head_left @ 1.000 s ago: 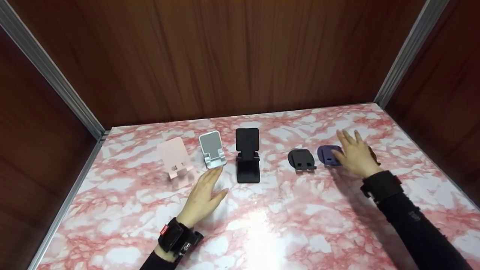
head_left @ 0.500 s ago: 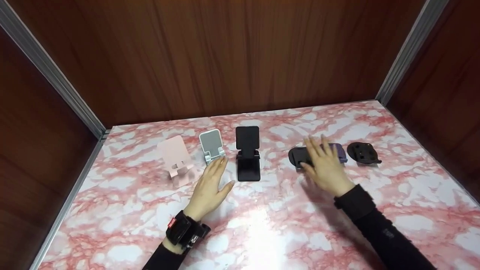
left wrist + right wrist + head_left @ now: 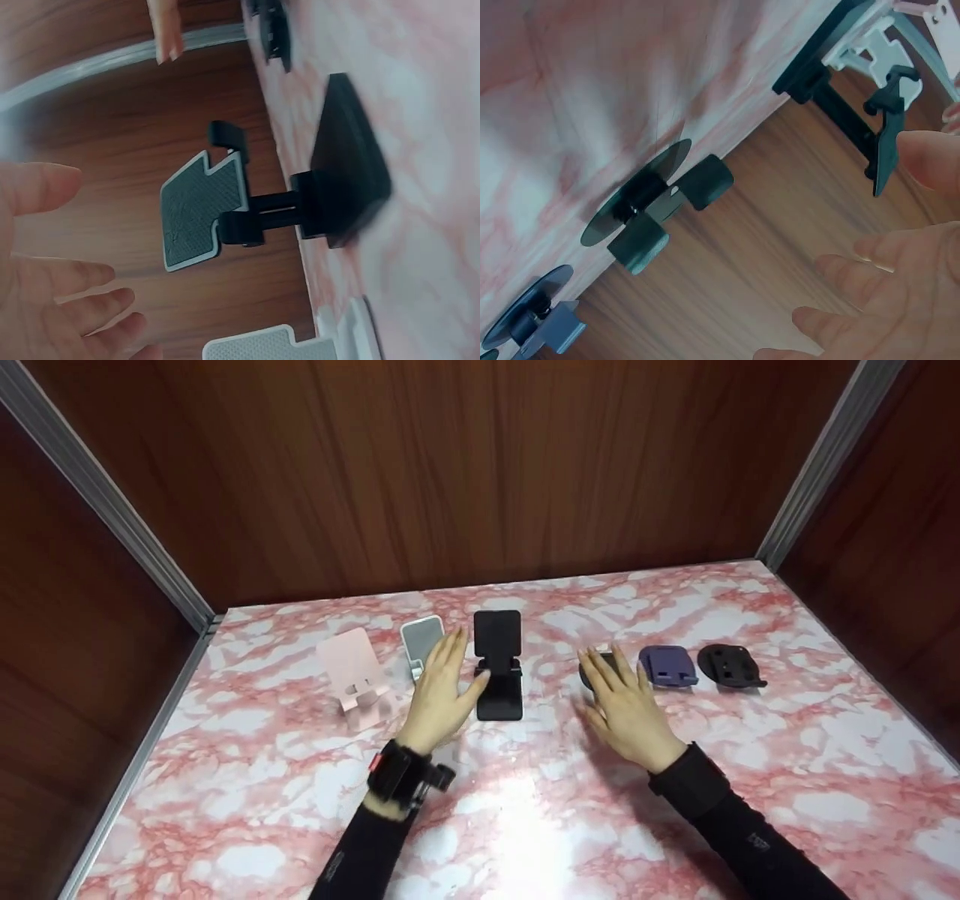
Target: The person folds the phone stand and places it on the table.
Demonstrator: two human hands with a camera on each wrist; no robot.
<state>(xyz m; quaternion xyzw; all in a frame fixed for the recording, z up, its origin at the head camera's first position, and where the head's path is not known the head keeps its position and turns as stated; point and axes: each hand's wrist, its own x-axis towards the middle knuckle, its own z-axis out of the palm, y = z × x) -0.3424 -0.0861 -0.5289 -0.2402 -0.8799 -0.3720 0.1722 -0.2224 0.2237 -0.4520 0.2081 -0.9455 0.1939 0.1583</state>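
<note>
My left hand [image 3: 439,694] is over the table between a white phone stand with a grey face [image 3: 420,639] and a tall black phone stand [image 3: 498,634]. Its fingers are straight, and the left wrist view shows them apart from the black stand. My right hand [image 3: 628,709] hovers, fingers spread, above a dark round-based phone stand [image 3: 640,244], which it partly hides in the head view. Neither hand holds anything. Just right of the right hand sit a purple phone stand [image 3: 667,664] and a black round-based one [image 3: 731,666].
A pink phone stand [image 3: 351,660] stands at the left end of the row. The marbled red and white table [image 3: 285,810] is bordered by a brown wood-grain back wall [image 3: 480,480] and side walls with metal posts [image 3: 817,465].
My right hand has moved left from the purple and black round stands to the dark round one. My left hand has shifted right and forward. The stands have stayed put.
</note>
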